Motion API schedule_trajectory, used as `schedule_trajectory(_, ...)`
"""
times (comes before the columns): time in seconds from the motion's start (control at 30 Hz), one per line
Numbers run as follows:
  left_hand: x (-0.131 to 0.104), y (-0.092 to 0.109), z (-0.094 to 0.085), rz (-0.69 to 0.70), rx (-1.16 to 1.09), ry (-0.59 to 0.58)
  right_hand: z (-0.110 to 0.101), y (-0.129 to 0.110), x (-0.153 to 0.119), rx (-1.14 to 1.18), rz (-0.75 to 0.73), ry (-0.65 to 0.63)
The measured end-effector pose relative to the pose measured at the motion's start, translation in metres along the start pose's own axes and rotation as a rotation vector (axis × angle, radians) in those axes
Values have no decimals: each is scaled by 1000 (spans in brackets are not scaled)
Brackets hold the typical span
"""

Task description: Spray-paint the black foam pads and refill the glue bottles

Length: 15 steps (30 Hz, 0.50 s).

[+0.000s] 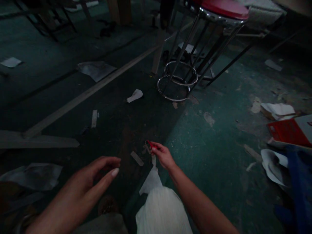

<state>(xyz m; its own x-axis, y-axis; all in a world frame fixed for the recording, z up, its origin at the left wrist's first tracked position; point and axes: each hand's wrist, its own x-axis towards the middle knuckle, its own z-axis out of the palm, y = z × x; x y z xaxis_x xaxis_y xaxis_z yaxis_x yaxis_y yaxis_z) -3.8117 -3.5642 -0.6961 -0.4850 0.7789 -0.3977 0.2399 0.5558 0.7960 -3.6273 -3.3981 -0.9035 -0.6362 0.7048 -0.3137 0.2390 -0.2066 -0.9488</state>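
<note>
My right hand [162,155] is closed around a small red tool [151,145], low over the dark green floor. A scrap of pale material [151,180] lies just below that hand, next to my knee in light cloth [163,211]. At the lower left, my left hand [97,178] is raised, its fingers curved and apart from the thumb, with nothing between them. A pale strip [136,158] rests on the floor between the two hands.
A stool with a red seat [226,8] and chrome rings stands ahead. A long metal bar [97,87] crosses the left side. Paper scraps [135,95] litter the floor. A red and white box [290,131] and a blue object [297,188] are at right.
</note>
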Motion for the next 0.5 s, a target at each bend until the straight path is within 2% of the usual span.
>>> schedule_trajectory(0.07, 1, 23, 0, -11, -101, -16, 9, -62, -18, 181, -65, -83)
schedule_trajectory(0.13, -2, 46, 0, 23, -215, 21, 20, -121, -44, 626, -58, -233)
schedule_trajectory(0.23, -15, 74, -1, 135, -364, 37, 42, -180, -83, 881, -55, -391)
schedule_trajectory(0.33, -33, 87, -7, 224, -487, 8, 62, -202, -106, 959, -58, -442)
schedule_trajectory(0.5, -50, 92, -20, 206, -703, -48, 80, -209, -115, 989, -56, -483)
